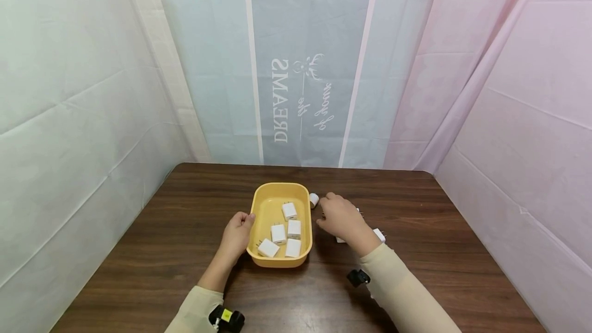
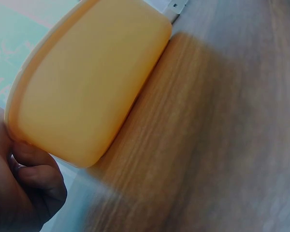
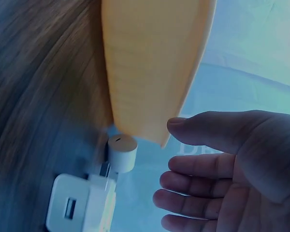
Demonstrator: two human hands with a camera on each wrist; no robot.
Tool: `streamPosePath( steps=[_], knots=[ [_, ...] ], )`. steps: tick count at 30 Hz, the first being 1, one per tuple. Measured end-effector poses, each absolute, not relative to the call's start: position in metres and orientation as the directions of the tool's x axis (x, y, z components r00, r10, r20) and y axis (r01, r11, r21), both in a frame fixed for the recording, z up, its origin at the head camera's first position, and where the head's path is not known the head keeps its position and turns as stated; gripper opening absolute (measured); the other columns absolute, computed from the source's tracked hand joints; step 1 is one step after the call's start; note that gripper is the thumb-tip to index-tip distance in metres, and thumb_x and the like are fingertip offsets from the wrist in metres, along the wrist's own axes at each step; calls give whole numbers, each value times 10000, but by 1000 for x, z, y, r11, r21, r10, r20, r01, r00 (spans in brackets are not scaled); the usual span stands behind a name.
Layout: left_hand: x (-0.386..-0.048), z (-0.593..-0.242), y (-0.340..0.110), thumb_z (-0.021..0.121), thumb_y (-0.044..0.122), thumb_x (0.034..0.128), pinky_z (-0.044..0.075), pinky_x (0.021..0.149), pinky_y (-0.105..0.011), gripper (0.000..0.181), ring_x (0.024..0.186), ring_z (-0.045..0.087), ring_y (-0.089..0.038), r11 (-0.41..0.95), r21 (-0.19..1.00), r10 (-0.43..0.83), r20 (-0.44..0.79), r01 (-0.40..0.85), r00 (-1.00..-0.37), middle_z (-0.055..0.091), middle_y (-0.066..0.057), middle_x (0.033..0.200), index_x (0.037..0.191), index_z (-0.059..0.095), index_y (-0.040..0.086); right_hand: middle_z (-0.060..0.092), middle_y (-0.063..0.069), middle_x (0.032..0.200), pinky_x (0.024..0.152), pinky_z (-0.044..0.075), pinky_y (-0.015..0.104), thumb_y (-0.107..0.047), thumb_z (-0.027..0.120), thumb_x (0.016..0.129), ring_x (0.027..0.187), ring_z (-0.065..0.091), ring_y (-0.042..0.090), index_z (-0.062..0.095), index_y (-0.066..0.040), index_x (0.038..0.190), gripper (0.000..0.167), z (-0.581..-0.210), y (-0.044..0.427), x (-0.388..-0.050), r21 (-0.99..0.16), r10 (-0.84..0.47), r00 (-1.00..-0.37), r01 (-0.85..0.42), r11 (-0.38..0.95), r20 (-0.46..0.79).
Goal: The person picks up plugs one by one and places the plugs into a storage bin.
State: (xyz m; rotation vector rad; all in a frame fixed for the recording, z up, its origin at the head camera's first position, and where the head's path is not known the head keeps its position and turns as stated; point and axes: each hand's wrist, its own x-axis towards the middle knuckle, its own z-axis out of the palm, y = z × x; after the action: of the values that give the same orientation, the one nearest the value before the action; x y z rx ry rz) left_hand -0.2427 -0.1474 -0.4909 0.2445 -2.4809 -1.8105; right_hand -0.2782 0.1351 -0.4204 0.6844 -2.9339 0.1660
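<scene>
A yellow plastic tub (image 1: 265, 194) stands on the table with several white plug chargers (image 1: 278, 234) lying inside. My left hand (image 1: 237, 233) pinches the tub's left rim, thumb on top; in the left wrist view, its fingers (image 2: 38, 178) curl below that rim. To the right of the tub, my right hand (image 1: 342, 216) hovers over loose chargers, partly hiding them. The right wrist view shows its fingers (image 3: 198, 181) loosely extended and holding nothing. Near them are a square charger (image 3: 67, 203) with a port in its face and a rounded white one (image 3: 122, 153) by the tub.
The dark wooden table (image 1: 194, 194) carries everything. One loose charger (image 1: 379, 235) lies beside my right wrist. Pale cloth walls (image 1: 83, 91) enclose the table at left, right and back, and the back cloth (image 1: 305, 14) bears mirrored lettering.
</scene>
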Motion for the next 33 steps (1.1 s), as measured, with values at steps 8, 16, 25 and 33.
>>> streamPosePath(
  steps=[8, 16, 25, 33],
  knots=[
    [-244, -492, -148, 472, 323, 1103, 505, 581, -294, 350, 674, 587, -185, 300, 950, -163, -44, -92, -986, 597, -112, 832, 1101, 575, -11, 611, 95, 927, 705, 557, 441, -236, 841, 820, 813, 633, 247, 706, -30, 996, 303, -422, 150, -275, -77, -436, -895, -443, 893, 90],
    [-243, -493, -149, 469, 337, 1102, 509, 573, -294, 373, 676, 594, -181, 299, 950, -156, -42, -87, -987, 608, -123, 842, 1115, 569, -21, 591, 62, 874, 706, 548, 447, -242, 875, 790, 775, 608, 234, 713, -41, 942, 300, -426, 160, -271, -70, -417, -908, -418, 906, 32],
    [-242, -492, -148, 468, 336, 1103, 503, 562, -289, 373, 665, 592, -186, 293, 952, -153, -39, -83, -987, 610, -136, 840, 1115, 569, -23, 609, 70, 903, 697, 528, 426, -219, 928, 707, 773, 571, 215, 687, -53, 915, 359, -433, 168, -268, -61, -410, -912, -410, 910, 11],
    [-242, -492, -149, 469, 347, 1102, 498, 556, -289, 381, 667, 584, -184, 297, 951, -151, -40, -84, -988, 601, -119, 833, 1113, 569, -21, 588, 54, 904, 630, 493, 403, -117, 873, 742, 729, 528, 198, 681, -65, 943, 283, -437, 170, -268, -69, -387, -921, -384, 921, -35]
  ],
)
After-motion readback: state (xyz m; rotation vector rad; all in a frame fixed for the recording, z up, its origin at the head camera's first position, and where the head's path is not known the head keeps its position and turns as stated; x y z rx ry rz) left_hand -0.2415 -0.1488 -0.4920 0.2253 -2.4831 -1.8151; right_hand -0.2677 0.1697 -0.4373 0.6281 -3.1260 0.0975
